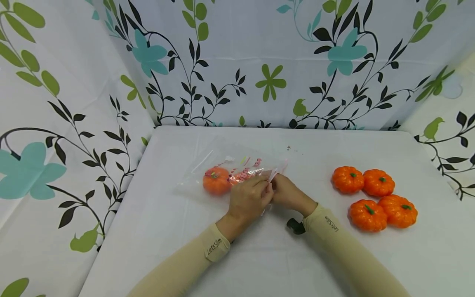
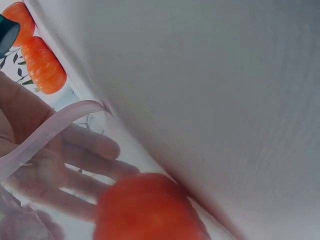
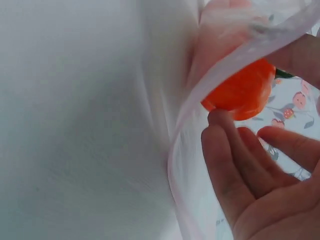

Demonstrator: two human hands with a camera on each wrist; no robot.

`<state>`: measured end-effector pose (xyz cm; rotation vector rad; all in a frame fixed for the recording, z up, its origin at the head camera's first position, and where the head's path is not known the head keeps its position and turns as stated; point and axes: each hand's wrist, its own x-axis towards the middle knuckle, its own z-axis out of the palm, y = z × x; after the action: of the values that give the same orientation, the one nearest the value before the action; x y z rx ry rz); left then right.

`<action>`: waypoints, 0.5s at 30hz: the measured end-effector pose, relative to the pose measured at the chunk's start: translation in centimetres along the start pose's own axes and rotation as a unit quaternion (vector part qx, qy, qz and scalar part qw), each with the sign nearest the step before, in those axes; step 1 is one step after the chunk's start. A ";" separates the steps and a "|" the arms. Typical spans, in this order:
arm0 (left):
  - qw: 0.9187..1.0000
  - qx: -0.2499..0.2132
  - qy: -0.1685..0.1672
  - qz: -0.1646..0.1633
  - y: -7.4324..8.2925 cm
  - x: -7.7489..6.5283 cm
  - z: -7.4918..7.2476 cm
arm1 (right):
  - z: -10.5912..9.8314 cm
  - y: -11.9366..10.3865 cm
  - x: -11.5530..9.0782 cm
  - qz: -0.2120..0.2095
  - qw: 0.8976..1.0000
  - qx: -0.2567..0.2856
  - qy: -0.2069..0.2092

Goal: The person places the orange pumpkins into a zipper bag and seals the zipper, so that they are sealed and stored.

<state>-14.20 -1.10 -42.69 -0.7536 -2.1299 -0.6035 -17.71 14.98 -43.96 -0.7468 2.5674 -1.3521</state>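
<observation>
White table (image 1: pixel 163 247): bagged pumpkins (image 1: pixel 216 181) left of left hand (image 1: pixel 248 200), bag (image 1: pixel 237 163) in its grip, loose-fingered right hand (image 1: pixel 291 193) alongside.

Table (image 1: pixel 308 264): white-surfaced, far corners rounded. Laid directly upon it: four orange pumpkins (image 1: pixel 378 182), green-stemmed, arranged in two pairs toward the right edge, one pair set nearer the far edge. One clear plastic bag (image 1: pixel 243 164), pink-printed, placed toward the far left corner, orange contents enclosed. Small dark specks (image 1: pixel 288 147), seen near the far edge.
</observation>
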 end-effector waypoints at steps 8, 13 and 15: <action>1.000 -0.004 -0.007 -0.005 0.1 0.1 -0.1 | -0.3 0.3 -0.7 -0.001 0.999 0.042 -0.005; 1.000 0.008 -0.002 -0.005 0.1 0.2 -0.1 | -1.1 0.6 -1.4 0.042 0.997 0.049 0.039; 1.000 0.008 -0.002 -0.008 0.1 0.2 -0.1 | -1.2 0.7 -1.6 0.048 0.997 0.050 0.045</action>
<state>-14.22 -1.04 -42.44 -0.7303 -2.1441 -0.5939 -17.03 16.95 -44.04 -0.5490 2.5445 -1.5032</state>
